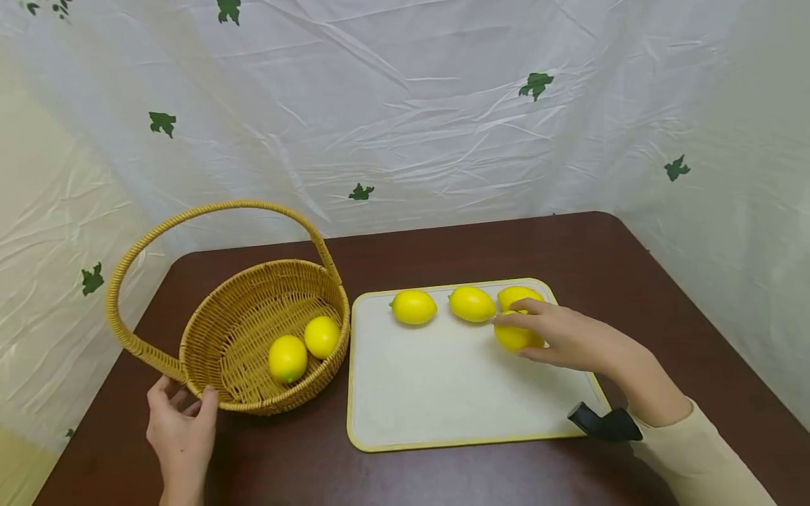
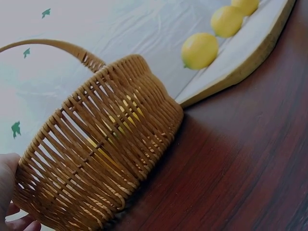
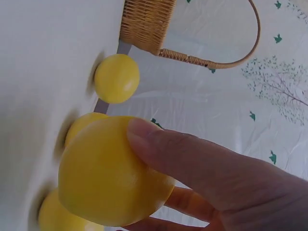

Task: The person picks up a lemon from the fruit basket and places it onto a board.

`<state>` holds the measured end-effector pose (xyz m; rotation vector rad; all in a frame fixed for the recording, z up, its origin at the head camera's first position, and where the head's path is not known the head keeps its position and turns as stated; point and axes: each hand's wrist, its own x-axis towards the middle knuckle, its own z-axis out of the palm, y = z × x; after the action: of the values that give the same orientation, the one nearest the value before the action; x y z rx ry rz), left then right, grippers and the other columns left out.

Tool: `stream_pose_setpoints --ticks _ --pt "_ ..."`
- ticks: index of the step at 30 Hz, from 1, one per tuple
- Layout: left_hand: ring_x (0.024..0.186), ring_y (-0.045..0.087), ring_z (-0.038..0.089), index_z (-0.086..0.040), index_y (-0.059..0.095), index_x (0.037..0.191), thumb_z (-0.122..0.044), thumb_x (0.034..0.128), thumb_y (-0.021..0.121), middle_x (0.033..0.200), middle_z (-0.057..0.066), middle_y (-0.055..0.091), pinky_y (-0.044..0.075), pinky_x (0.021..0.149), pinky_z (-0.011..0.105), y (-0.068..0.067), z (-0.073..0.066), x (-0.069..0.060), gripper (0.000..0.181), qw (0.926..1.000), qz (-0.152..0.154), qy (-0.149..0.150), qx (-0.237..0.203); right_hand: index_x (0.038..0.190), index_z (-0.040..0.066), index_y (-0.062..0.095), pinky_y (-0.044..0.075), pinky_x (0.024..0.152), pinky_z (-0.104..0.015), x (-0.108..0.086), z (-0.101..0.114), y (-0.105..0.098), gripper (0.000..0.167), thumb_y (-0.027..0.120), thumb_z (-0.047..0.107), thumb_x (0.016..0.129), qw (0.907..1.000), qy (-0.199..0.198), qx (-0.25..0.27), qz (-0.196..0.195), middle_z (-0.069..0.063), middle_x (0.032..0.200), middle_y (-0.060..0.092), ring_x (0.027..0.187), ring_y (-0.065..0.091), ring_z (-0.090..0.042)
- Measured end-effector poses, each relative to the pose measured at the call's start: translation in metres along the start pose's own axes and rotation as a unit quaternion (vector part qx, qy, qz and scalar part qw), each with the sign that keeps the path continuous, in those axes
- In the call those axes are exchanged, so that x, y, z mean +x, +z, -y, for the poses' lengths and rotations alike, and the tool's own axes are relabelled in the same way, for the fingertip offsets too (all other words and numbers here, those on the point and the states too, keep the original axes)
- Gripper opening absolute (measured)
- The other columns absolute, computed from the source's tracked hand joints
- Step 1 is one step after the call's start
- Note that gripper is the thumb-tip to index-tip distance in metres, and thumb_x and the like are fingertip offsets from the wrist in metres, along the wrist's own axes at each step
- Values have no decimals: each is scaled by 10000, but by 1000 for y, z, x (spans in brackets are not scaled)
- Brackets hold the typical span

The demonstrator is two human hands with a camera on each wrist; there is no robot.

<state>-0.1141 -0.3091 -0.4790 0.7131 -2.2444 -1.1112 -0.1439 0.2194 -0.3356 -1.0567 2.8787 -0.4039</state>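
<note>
A wicker basket (image 1: 264, 337) with a tall arched handle stands on the left, with two lemons (image 1: 287, 359) inside it. My left hand (image 1: 183, 432) grips its near-left rim by the foot of the handle, thumb on the rim and fingers against the outer wall. Over the right part of a white cutting board (image 1: 430, 393), my right hand (image 1: 572, 336) holds a lemon (image 3: 108, 173) between thumb and fingers. Whether that lemon touches the board I cannot tell. Along the board's far edge lie a left lemon (image 1: 414, 307), a middle lemon (image 1: 472, 303) and a right lemon (image 1: 515, 295), the last partly covered by my fingers.
The dark brown table (image 1: 285, 464) carries both basket and board. Right beside the basket sits the board's left edge. A creased white cloth (image 1: 430, 112) with green leaf shapes hangs behind the table and along its sides. A black strap piece (image 1: 605, 423) sits at my right wrist.
</note>
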Motion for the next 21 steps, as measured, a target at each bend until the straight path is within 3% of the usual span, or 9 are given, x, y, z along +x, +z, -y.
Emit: stream_pose_setpoints --ticks 5,10,13,16,21 --pt "958 591 287 -213 351 1363 -346 824 603 1248 88 511 428 563 95 -2 -3 -1 609 10000 1 11 37 1220 130 588 494 760 -339 -15 -5 9 464 715 104 774 9999 132 101 -10 -47 1146 545 945 541 -188" --pt "946 583 329 -122 336 1369 -296 837 587 1250 166 501 433 549 90 -12 -29 -10 614 9999 137 -70 -2 1223 126 585 494 739 -327 -23 -8 14 464 718 141 779 9996 265 116 54 -58 1147 541 893 545 -159" --pt "948 584 327 -136 329 1375 -302 840 586 1253 165 499 439 555 104 -10 -23 -8 617 9999 137 -49 -18 1226 119 584 495 758 -352 -25 -10 16 464 717 157 783 9993 330 99 126 -89 1159 538 913 550 -185" --pt "950 590 291 -195 333 1373 -345 834 588 1252 107 507 417 560 82 -4 -9 -2 614 10000 47 46 69 1213 107 592 497 769 -369 -27 -12 18 459 724 158 776 9994 331 27 122 -107 1154 539 923 554 -207" --pt "965 574 333 -128 327 1376 -298 841 581 1272 160 486 393 547 54 -11 -27 -11 616 9999 152 -63 -10 1198 109 598 499 773 -382 -28 -12 20 445 725 150 773 9993 323 -4 182 -113 1150 539 930 558 -227"
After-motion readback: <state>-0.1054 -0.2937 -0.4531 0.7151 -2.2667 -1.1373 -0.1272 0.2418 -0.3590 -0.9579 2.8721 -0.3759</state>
